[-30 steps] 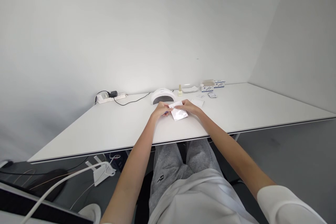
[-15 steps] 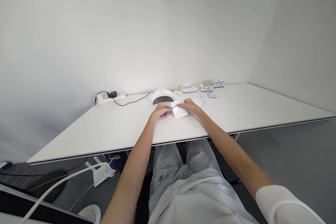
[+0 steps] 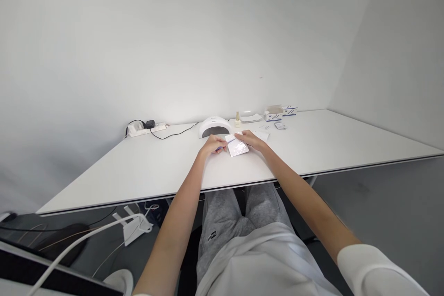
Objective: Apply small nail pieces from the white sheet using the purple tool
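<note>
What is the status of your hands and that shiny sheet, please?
Right hand gripping shiny sheet at its far edge. Left hand beside its left edge, holding blue item. White domed device just beyond.

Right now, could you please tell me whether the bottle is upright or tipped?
Upright: the bottle stands with its gold cap on top.
</note>
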A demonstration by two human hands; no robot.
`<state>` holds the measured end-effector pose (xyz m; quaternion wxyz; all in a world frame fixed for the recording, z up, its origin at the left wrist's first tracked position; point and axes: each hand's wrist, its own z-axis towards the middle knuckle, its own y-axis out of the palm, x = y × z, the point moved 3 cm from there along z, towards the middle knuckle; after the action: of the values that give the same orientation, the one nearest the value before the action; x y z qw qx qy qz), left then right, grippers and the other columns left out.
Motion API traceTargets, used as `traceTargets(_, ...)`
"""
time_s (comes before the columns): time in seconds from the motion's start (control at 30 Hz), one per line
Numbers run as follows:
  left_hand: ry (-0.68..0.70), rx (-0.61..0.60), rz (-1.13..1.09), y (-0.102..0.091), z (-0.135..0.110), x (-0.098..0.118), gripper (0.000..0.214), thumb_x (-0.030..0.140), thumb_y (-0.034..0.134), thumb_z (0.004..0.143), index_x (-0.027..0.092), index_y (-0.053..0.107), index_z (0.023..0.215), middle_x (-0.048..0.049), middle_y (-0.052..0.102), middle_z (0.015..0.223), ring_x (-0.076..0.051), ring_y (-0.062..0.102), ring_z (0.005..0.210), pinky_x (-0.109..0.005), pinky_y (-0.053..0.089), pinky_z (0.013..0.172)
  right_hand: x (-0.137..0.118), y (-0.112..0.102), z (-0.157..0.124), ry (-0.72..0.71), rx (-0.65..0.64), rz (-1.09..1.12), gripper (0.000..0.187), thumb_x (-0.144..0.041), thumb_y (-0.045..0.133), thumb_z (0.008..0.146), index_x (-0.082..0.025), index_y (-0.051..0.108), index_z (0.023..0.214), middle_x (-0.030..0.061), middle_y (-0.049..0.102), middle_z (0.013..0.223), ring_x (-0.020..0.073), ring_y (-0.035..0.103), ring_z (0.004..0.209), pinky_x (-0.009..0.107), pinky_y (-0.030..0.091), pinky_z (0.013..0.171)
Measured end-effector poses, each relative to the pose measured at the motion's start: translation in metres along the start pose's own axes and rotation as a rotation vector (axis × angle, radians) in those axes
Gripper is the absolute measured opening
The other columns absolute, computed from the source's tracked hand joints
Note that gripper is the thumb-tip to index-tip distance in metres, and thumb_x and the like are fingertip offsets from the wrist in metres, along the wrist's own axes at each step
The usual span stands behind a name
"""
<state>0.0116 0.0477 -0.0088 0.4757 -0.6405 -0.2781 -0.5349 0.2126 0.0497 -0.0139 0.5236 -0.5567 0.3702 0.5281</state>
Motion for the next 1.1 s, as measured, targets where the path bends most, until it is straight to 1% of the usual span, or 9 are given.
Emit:
traceTargets(0.17,0.0,-0.001,0.006,0.001,0.0,0.001,0.013,0.021,0.072,0.074,0.008,0.069,0.073,-0.0088,0.067,0.065,-0.004,0.04,0.036,-0.021,0.02,0.036,-0.004,0.001,-0.004,-0.072,-0.043,-0.002,0.044,-0.055,0.076,0.068,-0.014,0.062,0.073,0.0016,0.062,0.068,0.0131,0.054,0.063,0.023,0.039,0.056)
traceTargets(0.33,0.013,-0.01,0.004,0.0,0.001,-0.002,0.017,0.024,0.074,0.074,0.009,0.067,0.07,-0.0092,0.068,0.067,-0.004,0.042,0.037,-0.021,0.021,0.036,-0.008,0.003,-0.008,-0.084,-0.081,0.004,0.049,-0.06,0.074,0.068,-0.013,0.063,0.074,0.0036,0.064,0.07,0.0141,0.055,0.065,0.024,0.041,0.057)
traceTargets(0.5,0.01,-0.007,-0.002,0.0,0.004,-0.005,0.021,0.026,0.076,0.074,0.01,0.064,0.068,-0.0109,0.068,0.067,-0.005,0.044,0.037,-0.021,0.022,0.036,-0.009,0.007,-0.008,-0.037,-0.124,0.026,0.047,-0.06,0.07,0.075,-0.012,0.066,0.078,0.0056,0.067,0.073,0.0147,0.058,0.065,0.024,0.043,0.059)
traceTargets(0.7,0.011,-0.012,0.005,0.001,0.002,-0.002,0.023,0.026,0.076,0.073,0.009,0.063,0.067,-0.0116,0.069,0.067,-0.006,0.047,0.037,-0.022,0.023,0.035,-0.012,0.01,-0.01,0.029,-0.083,0.035,0.04,-0.052,0.068,0.082,-0.012,0.066,0.078,0.0064,0.068,0.071,0.0144,0.059,0.062,0.023,0.044,0.058)
traceTargets(0.83,-0.004,-0.002,0.02,0.001,0.001,-0.001,0.024,0.026,0.077,0.073,0.01,0.062,0.066,-0.0099,0.069,0.066,-0.005,0.046,0.037,-0.021,0.023,0.035,-0.014,0.011,-0.011,0.041,-0.09,0.051,0.037,-0.048,0.068,0.084,-0.012,0.068,0.079,0.0068,0.07,0.073,0.0141,0.06,0.062,0.022,0.045,0.056)
traceTargets(0.97,-0.003,0.004,0.034,0.001,0.0,-0.001,0.024,0.026,0.077,0.073,0.01,0.061,0.066,-0.0101,0.069,0.065,-0.006,0.046,0.037,-0.021,0.023,0.035,-0.013,0.011,-0.01,0.053,-0.09,0.058,0.034,-0.046,0.069,0.083,-0.012,0.068,0.079,0.0072,0.071,0.074,0.015,0.061,0.062,0.023,0.045,0.056)
traceTargets(1.1,-0.001,0.013,0.042,0.002,0.0,0.001,0.023,0.026,0.076,0.074,0.009,0.062,0.066,-0.0105,0.068,0.064,-0.006,0.045,0.037,-0.021,0.023,0.035,-0.011,0.011,-0.009,0.053,-0.104,0.061,0.037,-0.049,0.065,0.085,-0.013,0.067,0.078,0.0066,0.07,0.073,0.0147,0.06,0.062,0.023,0.045,0.058)
